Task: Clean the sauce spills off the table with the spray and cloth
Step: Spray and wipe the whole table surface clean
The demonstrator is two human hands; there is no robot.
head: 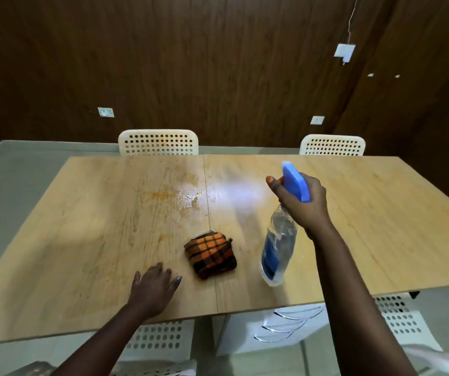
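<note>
Above the table (353,202), right hand (303,198) gripped the spray bottle (278,246) by its blue trigger head, held off the surface, mist toward the orange sauce smears (163,195). Folded checked cloth (210,255) lay near the front edge. Left hand (154,284) rested flat beside it, fingers spread, holding nothing.

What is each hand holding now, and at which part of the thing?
The right hand grips the spray bottle at its neck, below the blue trigger head. The left hand holds nothing; it lies open on the table beside the cloth.
</note>
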